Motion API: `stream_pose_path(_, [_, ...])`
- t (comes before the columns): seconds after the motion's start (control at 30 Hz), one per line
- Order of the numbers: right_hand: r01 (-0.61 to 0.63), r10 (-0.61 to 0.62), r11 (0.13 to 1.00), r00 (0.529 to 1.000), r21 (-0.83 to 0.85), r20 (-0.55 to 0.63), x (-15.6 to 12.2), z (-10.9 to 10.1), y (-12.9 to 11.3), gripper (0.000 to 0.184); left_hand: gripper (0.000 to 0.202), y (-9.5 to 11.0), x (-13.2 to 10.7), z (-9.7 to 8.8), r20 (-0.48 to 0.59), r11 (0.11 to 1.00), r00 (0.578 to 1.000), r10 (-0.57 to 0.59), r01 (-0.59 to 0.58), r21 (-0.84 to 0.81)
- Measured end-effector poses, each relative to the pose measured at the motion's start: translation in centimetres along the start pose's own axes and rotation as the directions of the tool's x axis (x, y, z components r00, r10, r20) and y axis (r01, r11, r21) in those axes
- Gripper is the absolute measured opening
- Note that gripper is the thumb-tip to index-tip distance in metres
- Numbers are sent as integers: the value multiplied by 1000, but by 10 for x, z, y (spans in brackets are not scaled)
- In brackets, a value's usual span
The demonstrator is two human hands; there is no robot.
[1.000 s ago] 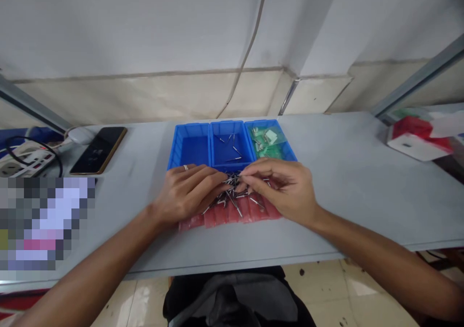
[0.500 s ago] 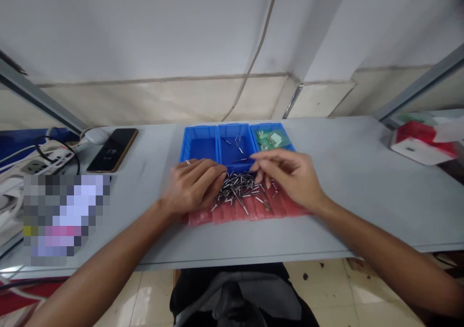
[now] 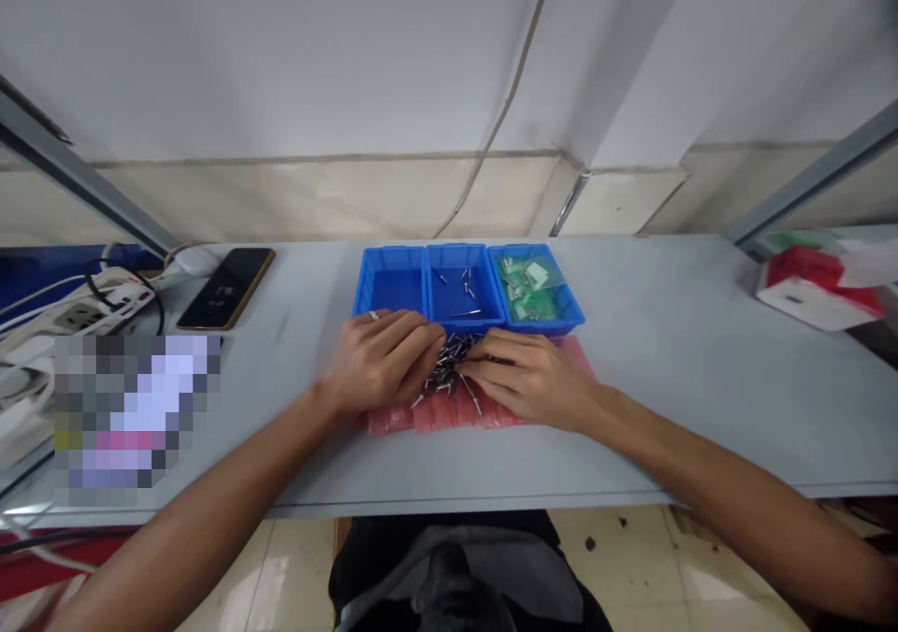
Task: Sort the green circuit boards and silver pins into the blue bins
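A heap of thin metal pins lies on a row of red plastic packets, pressed between my two hands. My left hand, with a ring on one finger, curves over the heap's left side, fingertips among the pins. My right hand lies low against the right side, fingers touching the pins. Whether either hand pinches any pin is hidden. Behind them stands a blue three-compartment tray; its middle compartment holds a few loose pins.
The tray's right compartment holds green circuit boards in a clear bag. A black phone and a power strip sit at left, by a blurred patch. A red-and-white box stands at right on the grey table.
My right hand has dropped from raised above the heap to lying against it. Both hands have closed in, and the pins sit in a narrower bunch between them.
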State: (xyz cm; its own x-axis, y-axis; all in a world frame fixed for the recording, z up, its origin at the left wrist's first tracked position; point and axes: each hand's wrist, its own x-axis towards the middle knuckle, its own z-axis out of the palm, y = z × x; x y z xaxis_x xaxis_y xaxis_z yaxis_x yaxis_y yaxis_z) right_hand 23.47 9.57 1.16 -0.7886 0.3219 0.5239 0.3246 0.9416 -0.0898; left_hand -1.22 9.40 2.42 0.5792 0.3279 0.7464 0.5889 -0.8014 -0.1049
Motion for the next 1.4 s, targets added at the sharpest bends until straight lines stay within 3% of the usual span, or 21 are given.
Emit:
stream_pose_path(0.13, [-109, 122, 985, 988, 137, -92, 3, -5, -1, 24, 10, 0, 1, 0, 9, 1000, 1000, 1, -1, -13])
stream_pose_path(0.23, [-203, 269, 934, 940, 294, -207, 7, -13, -5, 22, 12, 0, -1, 2, 29, 999, 999, 24, -23, -31])
stream_pose_path(0.37, [-324, 506, 740, 845, 590, -171, 11, -22, -10, 23, 13, 0, -3, 4, 49, 999, 998, 37, -35, -41])
stream_pose_path(0.47, [-337, 592, 591, 798, 733, -111, 12, -22, -12, 33, 16, 0, -3, 4, 43, 998, 998, 48, -46, -43])
stream_pose_path(0.67, [-405, 617, 561, 786, 722, -38, 10, -16, -13, 33, 31, 7, 0, 6, 39, 995, 994, 103, -102, -25])
stream_pose_path(0.9, [-359, 596, 544, 801, 759, -48, 14, -8, -20, 35, 10, 11, 2, 2, 132, 980, 973, 190, -180, -83])
stream_pose_path(1.1, [-338, 586, 593, 804, 731, -103, 14, -17, -23, 16, 11, 3, 2, 2, 23, 995, 995, 99, -98, -19])
stream_pose_path(1.2, [-317, 584, 614, 798, 723, -147, 14, -21, -24, 10, 7, 1, 1, 3, 22, 997, 997, 75, -74, -19])
stream_pose_path(1.4, [-291, 639, 512, 758, 808, -132, 15, -19, -24, 9, 11, 3, 0, 3, 28, 995, 995, 97, -97, -17])
